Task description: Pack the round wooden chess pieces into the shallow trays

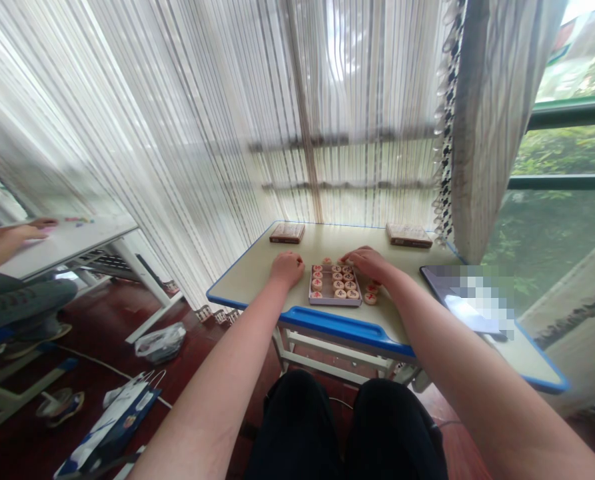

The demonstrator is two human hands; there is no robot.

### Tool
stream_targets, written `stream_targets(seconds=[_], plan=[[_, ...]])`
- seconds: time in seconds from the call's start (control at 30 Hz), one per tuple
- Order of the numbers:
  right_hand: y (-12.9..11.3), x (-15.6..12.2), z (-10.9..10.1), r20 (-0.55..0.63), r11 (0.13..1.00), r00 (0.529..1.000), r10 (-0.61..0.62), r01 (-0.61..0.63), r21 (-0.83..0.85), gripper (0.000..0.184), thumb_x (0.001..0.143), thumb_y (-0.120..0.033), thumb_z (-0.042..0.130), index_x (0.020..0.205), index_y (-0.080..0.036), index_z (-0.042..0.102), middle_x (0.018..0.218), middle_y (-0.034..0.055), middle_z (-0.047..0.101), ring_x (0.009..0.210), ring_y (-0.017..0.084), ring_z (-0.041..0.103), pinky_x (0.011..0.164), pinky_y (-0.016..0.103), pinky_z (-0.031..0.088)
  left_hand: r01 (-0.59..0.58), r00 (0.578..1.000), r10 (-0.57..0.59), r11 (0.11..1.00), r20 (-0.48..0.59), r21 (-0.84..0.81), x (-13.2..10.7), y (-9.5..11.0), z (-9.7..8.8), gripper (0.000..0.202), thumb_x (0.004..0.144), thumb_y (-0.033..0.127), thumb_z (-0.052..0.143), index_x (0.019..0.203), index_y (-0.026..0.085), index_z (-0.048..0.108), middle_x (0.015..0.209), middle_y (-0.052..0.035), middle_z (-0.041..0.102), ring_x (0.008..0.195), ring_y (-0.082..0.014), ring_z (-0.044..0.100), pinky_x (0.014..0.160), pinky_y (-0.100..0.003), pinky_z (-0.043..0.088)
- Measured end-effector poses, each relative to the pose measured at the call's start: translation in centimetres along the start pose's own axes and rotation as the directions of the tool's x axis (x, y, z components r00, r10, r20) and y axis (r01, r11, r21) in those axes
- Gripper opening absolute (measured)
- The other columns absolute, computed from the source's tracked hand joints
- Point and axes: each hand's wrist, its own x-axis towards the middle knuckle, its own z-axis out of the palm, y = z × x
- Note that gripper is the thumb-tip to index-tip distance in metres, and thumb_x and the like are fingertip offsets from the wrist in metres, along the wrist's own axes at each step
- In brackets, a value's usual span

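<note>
A small open box on a blue-edged desk holds several round wooden chess pieces with red marks. My left hand rests on the desk just left of the box with its fingers curled under. My right hand lies at the box's upper right corner, fingers bent over the pieces there; what they hold is hidden. Two loose pieces lie on the desk just right of the box.
Two flat wooden boxes sit at the desk's far edge. A dark tablet lies at right. Striped curtains hang behind. Another person's hands rest on a white table at left. Bags lie on the floor.
</note>
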Motion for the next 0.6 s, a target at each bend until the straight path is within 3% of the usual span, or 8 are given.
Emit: stream_targets(seconds=[0.13,0.23,0.37,0.47,0.6], plan=[[0.5,-0.2,-0.8,-0.069,0.986,0.994,0.082,-0.091,-0.138,0.035,0.083,-0.025,0.039,0.079,-0.017,0.072,0.090,0.0104,0.069,0.094,0.022,0.057,0.083,0.031,0.041,-0.016,1.000,0.016,1.000,-0.013,0.005,0.0,-0.1,0.2,0.024,0.079,0.028,0.046,0.087,0.021,0.067,0.095,-0.0069,0.065,0.094,-0.0200,0.056,0.087,-0.029,0.040],[0.9,-0.2,-0.9,-0.120,0.982,0.990,0.072,-0.092,-0.166,0.027,0.078,-0.023,0.047,0.088,-0.018,0.072,0.099,0.0076,0.068,0.099,0.022,0.055,0.087,0.029,0.040,-0.008,1.000,0.008,1.000,-0.016,0.009,-0.1,-0.2,0.3,0.025,0.079,0.028,0.045,0.088,0.020,0.067,0.096,-0.0071,0.064,0.094,-0.0202,0.056,0.086,-0.030,0.041],[1.3,-0.3,-0.9,0.019,0.990,0.996,0.086,-0.083,-0.111,0.031,0.077,-0.018,0.047,0.095,-0.024,0.071,0.106,0.0001,0.067,0.099,0.017,0.057,0.087,0.023,0.041,-0.022,1.000,0.022,1.000,-0.016,-0.007,-0.2,-0.2,0.3,0.024,0.079,0.028,0.046,0.087,0.020,0.067,0.095,-0.0069,0.064,0.094,-0.0204,0.056,0.086,-0.029,0.041],[1.3,-0.6,-1.2,0.040,0.970,0.988,0.152,-0.142,-0.198,0.030,0.077,-0.024,0.048,0.098,-0.023,0.070,0.100,0.0037,0.069,0.096,0.021,0.058,0.085,0.027,0.042,-0.028,0.999,0.027,0.999,-0.017,-0.026,-0.4,-0.2,0.2,0.024,0.079,0.027,0.046,0.088,0.020,0.067,0.095,-0.0069,0.064,0.095,-0.0206,0.056,0.087,-0.030,0.041],[1.3,-1.1,-1.3,0.011,0.943,0.992,0.127,-0.117,-0.311,0.037,0.079,-0.040,0.048,0.100,-0.019,0.069,0.094,0.0099,0.069,0.092,0.026,0.059,0.081,0.035,0.043,-0.011,1.000,0.011,0.999,0.000,-0.036,-0.6,-0.1,0.0,0.026,0.079,0.028,0.045,0.090,0.020,0.067,0.097,-0.0070,0.064,0.095,-0.0204,0.056,0.087,-0.030,0.040]])
